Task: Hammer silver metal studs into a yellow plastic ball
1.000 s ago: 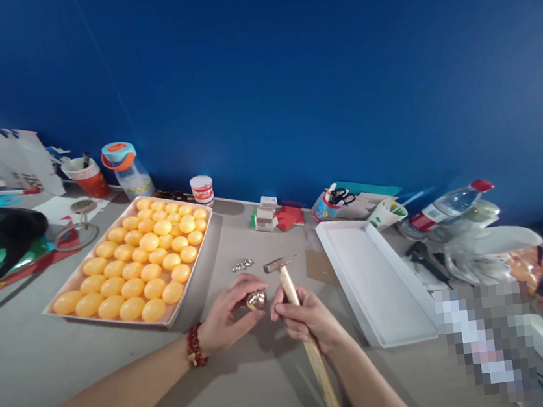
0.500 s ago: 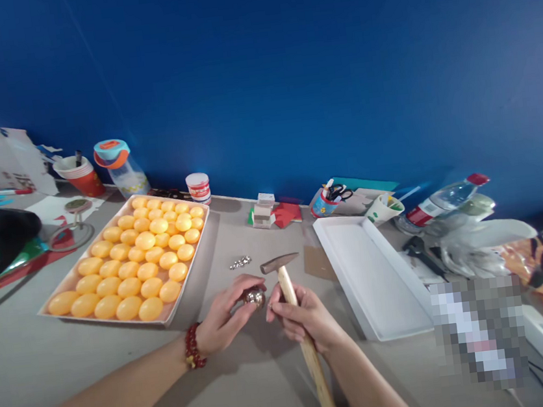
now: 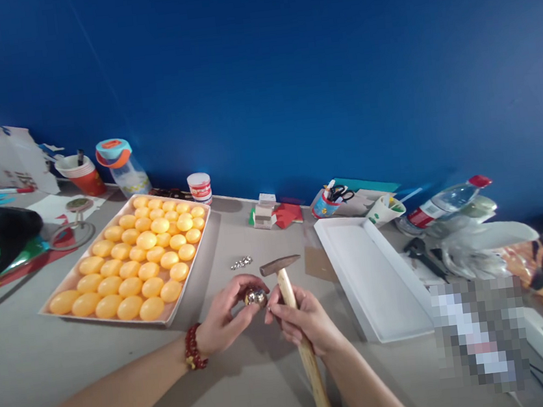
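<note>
My left hand [image 3: 225, 316], with a red bead bracelet at the wrist, curls its fingers round a small shiny metal ball [image 3: 255, 296] just above the grey table. My right hand [image 3: 302, 321] grips the wooden handle of a hammer [image 3: 286, 290] close to its metal head, which points left, right beside the ball. A few small metal pieces [image 3: 241, 262] lie on the table just beyond my hands.
A tray of several yellow balls [image 3: 135, 258] sits to the left. An empty white tray [image 3: 373, 277] lies to the right, with a water bottle [image 3: 448, 203], cups, scissors and bags behind it. Cups and paper line the blue wall.
Both hands have stayed nearly in place with the ball and hammer. The view has shifted slightly.
</note>
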`<state>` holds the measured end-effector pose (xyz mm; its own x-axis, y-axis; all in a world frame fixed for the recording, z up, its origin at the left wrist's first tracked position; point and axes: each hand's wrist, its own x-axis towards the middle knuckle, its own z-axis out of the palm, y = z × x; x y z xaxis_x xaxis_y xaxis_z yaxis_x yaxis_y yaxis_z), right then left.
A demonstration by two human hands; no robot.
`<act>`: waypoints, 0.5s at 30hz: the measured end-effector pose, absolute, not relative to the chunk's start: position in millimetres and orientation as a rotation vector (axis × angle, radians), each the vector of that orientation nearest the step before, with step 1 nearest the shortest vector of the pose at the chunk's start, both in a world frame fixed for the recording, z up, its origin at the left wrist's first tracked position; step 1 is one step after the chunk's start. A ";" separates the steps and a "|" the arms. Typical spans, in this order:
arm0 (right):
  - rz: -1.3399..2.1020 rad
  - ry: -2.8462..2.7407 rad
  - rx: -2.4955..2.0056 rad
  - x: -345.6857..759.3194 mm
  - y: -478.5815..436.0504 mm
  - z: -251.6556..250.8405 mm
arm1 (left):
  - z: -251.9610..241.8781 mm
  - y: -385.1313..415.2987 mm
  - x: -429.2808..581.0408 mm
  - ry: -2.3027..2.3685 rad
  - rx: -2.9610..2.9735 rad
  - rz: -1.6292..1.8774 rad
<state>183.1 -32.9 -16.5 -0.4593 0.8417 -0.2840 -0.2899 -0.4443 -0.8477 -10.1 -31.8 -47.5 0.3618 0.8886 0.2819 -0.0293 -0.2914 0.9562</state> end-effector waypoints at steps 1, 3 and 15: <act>1.966 -0.965 -0.939 182.6 -33.0 -16.9 | -48.3 -32.0 -9.7 0.805 1.580 1.117; 1.960 -0.963 -0.941 182.0 -33.2 -17.4 | -49.8 -32.3 -9.5 0.819 1.575 1.119; 1.957 -0.960 -0.921 179.7 -33.6 -19.6 | -37.1 -31.4 -11.4 0.783 1.643 1.082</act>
<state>179.7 -33.6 -19.6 -0.4542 0.8497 -0.2677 -0.3086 -0.4319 -0.8475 -11.4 -31.4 -37.1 0.3956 0.8726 0.2864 -0.0004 -0.3117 0.9502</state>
